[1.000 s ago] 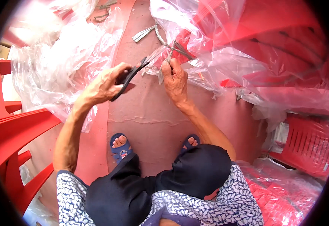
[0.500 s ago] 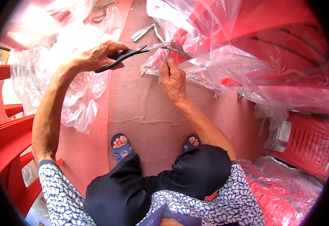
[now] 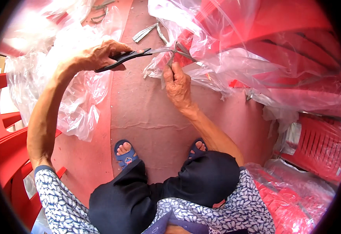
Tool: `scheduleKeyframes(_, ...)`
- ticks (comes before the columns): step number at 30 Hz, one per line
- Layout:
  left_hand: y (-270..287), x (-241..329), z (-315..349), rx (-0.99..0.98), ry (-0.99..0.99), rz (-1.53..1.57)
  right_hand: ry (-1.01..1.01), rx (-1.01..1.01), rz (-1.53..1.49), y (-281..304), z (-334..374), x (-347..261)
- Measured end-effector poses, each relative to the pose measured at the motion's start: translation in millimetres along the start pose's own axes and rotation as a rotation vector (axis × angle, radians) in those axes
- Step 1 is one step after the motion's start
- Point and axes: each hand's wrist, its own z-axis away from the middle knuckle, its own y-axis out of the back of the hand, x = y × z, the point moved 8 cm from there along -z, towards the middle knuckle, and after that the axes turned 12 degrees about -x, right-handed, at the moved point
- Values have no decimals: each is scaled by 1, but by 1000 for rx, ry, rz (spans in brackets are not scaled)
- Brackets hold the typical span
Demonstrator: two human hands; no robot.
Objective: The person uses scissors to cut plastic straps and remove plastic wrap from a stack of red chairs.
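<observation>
Scissors [image 3: 129, 57] clamped in left hand [image 3: 100, 56] grip; right hand [image 3: 177, 84] pinches strap [image 3: 170, 60] (grey).

scissors [image 3: 133, 55] tips hidden in clear plastic wrap [image 3: 225, 62].

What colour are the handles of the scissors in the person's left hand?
Black, seen in the head view: the scissors have dark handles and silvery blades, gripped by the left hand.

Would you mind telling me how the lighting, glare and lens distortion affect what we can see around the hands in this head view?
In the head view, the clear plastic sheeting at upper left is blown out by glare; the left hand with the black-handled scissors and the right hand on the grey strap are evenly lit and sharp; the fisheye bends the red chairs near the rim, with dark vignetting around the edge.
</observation>
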Motion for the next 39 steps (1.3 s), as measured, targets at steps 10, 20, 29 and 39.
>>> scheduleKeyframes(10,2,0,-20,-133,-21,69,1,2,-64,-4,0,0)
scheduleKeyframes(20,6,16,-11,3,-154,-169,-79,-9,-48,-1,2,9)
scheduleKeyframes(29,11,24,-6,-6,-110,-289,-42,-22,-137,4,5,-2)
scheduleKeyframes(39,1,-13,-53,112,-316,-419,-137,-61,-281,0,3,20)
